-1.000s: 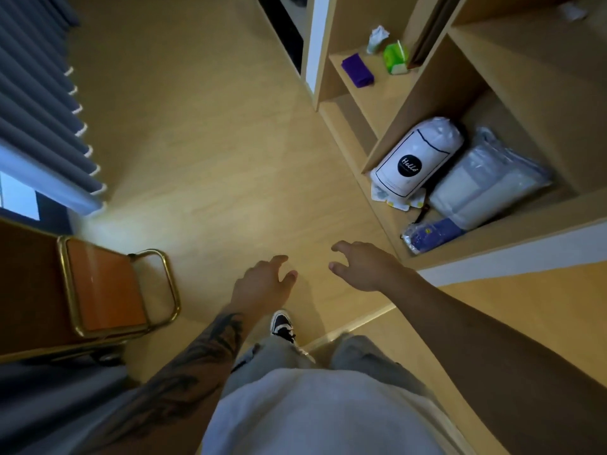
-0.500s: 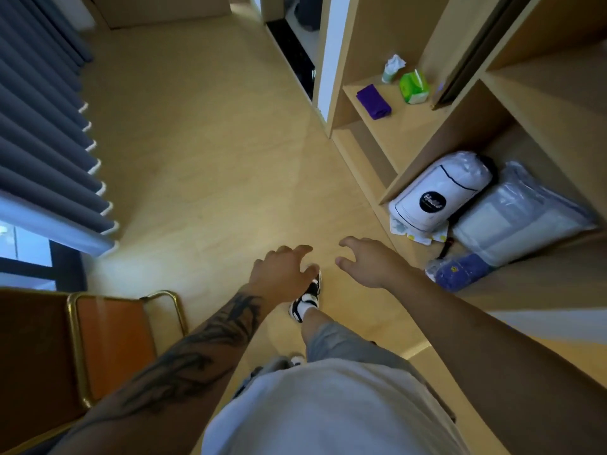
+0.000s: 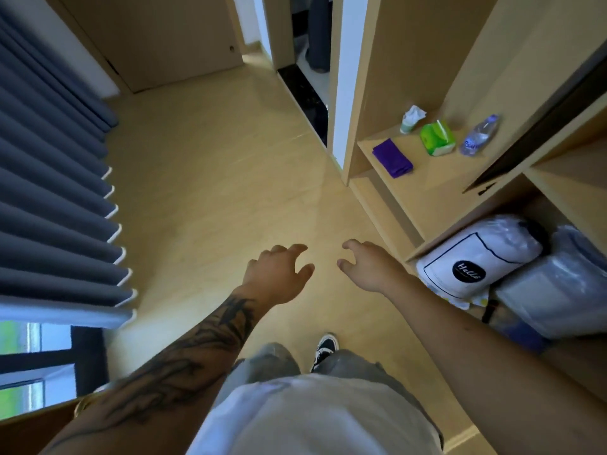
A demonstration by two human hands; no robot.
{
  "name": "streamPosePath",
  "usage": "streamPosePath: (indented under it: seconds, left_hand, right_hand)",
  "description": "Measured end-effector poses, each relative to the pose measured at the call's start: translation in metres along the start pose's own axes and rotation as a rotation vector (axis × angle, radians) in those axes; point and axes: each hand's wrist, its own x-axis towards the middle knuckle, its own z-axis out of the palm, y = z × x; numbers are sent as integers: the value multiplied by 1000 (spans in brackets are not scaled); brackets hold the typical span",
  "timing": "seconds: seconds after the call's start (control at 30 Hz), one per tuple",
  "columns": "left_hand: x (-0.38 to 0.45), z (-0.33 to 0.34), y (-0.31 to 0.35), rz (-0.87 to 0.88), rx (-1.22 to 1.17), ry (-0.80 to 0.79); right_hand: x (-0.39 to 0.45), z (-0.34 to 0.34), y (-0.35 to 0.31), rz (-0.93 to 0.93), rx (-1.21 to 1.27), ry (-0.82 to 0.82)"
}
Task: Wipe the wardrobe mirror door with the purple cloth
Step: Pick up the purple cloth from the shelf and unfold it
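While the folded purple cloth (image 3: 392, 157) lies untouched on the far right wooden shelf (image 3: 427, 188), beside a green tissue pack (image 3: 437, 138), the 2 bare hands, left hand (image 3: 276, 274) and right hand (image 3: 368, 266), hang slack and empty over the floor, probably because the person is walking over.

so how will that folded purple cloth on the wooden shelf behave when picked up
The folded purple cloth looks soft and thin, so it will probably go limp and unfold if lifted by one edge. It seems light for its size. Lying flat on the wooden shelf, it should not roll or tip, though a push may slide it.
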Motion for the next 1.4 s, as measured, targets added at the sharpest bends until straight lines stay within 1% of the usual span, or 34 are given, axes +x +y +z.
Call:
streamPosePath:
  seconds: [0.2, 0.33, 0.5, 0.57, 0.67, 0.8, 0.9, 1.07, 1.17, 1.27, 1.4]
  left_hand:
    - [89, -39, 26, 98, 21, -53]
    - [169, -61, 38, 199, 50, -118]
    - [288, -116, 53, 310, 100, -181]
    - [320, -135, 57, 344, 110, -185]
    - [384, -164, 67, 419, 167, -249]
    - [454, -179, 91, 498, 265, -303]
    - [499, -174, 114, 559, 294, -329]
    - [573, -144, 153, 588, 306, -354]
    - [616, -113, 175, 606, 338, -346]
    - [663, -76, 193, 645, 371, -317]
    - [732, -27, 211, 705, 449, -241]
  right_hand:
    - [56, -44, 6, 70, 67, 47]
    - [111, -78, 14, 115, 87, 77]
    - [195, -134, 12, 284, 200, 160]
    - [216, -145, 6, 333, 209, 153]
    - [258, -165, 1, 425, 259, 123]
    - [301, -176, 13, 462, 287, 174]
    - [328, -176, 37, 496, 377, 192]
    - [383, -171, 98, 589, 336, 201]
    - [418, -163, 137, 598, 318, 247]
    - [452, -151, 176, 589, 334, 287]
    - [499, -119, 227, 564, 225, 365]
